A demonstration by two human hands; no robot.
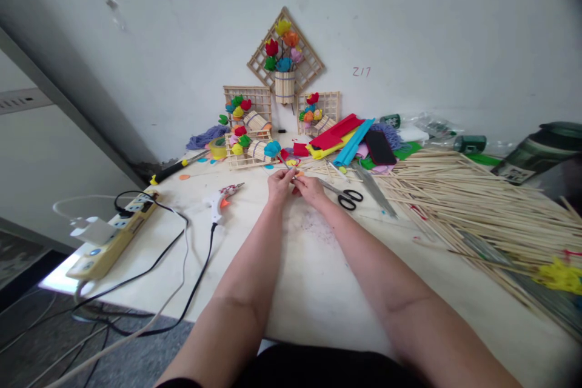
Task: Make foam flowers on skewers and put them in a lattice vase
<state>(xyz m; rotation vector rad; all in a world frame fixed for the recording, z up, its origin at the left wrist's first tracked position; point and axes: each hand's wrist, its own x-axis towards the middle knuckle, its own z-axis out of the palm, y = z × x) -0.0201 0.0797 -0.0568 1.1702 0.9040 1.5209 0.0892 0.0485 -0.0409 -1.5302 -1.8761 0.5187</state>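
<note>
At the middle of the table my left hand [280, 185] and my right hand [313, 189] meet, fingertips almost touching. A thin dark stem [282, 162] sticks up from the pinched fingers of my left hand. My right hand is closed too, with bits of orange-red showing around its fingertips; what exactly it pinches is too small to make out. Black-handled scissors [349, 198] lie just right of my right hand, blades pointing toward it. A white glue gun [217, 203] rests left of my left hand, its nozzle facing away from me.
Colourful tulip-like flowers on stick lattices [285, 51] stand against the wall. Coloured sheets [339, 133], a phone [381, 148] and purple yarn [207, 137] lie behind. Many thin wooden sticks [482, 200] cover the right side. A power strip [113, 242] with trailing cables is at left.
</note>
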